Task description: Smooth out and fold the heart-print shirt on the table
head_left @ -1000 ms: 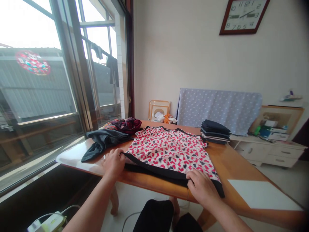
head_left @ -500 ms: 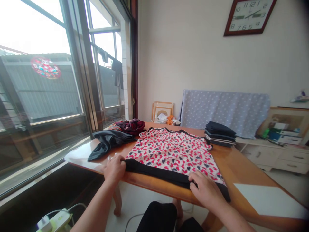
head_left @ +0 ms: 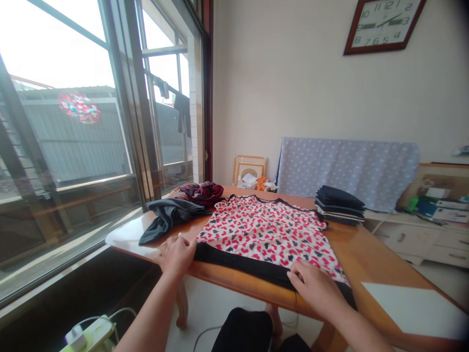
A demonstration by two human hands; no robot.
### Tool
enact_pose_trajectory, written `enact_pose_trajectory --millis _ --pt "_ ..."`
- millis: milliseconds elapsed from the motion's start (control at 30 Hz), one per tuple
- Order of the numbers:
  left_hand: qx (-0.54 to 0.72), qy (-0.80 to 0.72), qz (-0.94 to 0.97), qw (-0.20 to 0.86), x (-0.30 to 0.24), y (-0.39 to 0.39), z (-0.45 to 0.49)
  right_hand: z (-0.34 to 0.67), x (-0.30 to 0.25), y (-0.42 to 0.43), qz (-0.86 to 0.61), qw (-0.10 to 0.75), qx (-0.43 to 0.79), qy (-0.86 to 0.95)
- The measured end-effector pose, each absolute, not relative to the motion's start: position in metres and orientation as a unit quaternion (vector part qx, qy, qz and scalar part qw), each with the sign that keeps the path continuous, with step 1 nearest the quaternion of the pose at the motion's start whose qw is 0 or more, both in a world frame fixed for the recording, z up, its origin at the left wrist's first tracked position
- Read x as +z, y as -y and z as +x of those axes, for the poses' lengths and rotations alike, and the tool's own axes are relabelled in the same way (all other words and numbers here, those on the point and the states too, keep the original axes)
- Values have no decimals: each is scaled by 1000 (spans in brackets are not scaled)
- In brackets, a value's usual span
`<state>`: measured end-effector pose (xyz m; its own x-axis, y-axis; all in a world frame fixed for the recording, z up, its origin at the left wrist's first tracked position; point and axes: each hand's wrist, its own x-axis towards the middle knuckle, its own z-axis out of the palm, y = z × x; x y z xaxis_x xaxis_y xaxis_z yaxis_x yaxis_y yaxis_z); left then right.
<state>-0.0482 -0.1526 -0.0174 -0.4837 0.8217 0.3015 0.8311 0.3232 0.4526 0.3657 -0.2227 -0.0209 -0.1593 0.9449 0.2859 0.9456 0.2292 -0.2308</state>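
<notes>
The shirt [head_left: 271,234] lies spread on the table [head_left: 370,259] in front of me, neck away from me, its black hem [head_left: 242,264] along the near edge. It is patterned with red and dark hearts on a pale ground.

My left hand [head_left: 177,254] rests at the left end of the hem, fingers bent and close together; I cannot tell whether they pinch any cloth. My right hand [head_left: 315,283] touches the hem towards its other end, fingers curled and the gap to the thumb narrow. I cannot tell whether fabric is caught there either. The right corner of the hem shows beyond that wrist.

Left of the shirt, a dark garment [head_left: 172,215] lies crumpled, with a maroon bundle [head_left: 207,193] just behind it. A folded stack [head_left: 339,208], mostly dark, stands by the shirt's far right corner. Nearer me on the right lies a white sheet [head_left: 414,310], apart from the shirt. Behind the table hangs a spotted blue cloth [head_left: 344,171].
</notes>
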Motion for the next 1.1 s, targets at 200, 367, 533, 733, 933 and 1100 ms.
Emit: enact_pose_trajectory --millis 200,367,533,733,933,1100 --pt "-268 808 -521 67 -28 145 -50 368 -17 224 -632 173 4 755" --pt "-290 785 -535 118 -21 146 -46 372 -14 224 -643 161 13 749" --pt "-300 670 -674 82 -3 144 -17 353 -5 219 -637 191 24 747" --pt "-287 562 -776 -14 -10 131 8 331 -9 212 -591 212 82 774" --pt "-287 569 -771 -9 -26 123 1 337 -6 209 -621 176 100 757" --pt "-293 572 -766 1 -26 125 2 298 10 193 -546 236 174 785"
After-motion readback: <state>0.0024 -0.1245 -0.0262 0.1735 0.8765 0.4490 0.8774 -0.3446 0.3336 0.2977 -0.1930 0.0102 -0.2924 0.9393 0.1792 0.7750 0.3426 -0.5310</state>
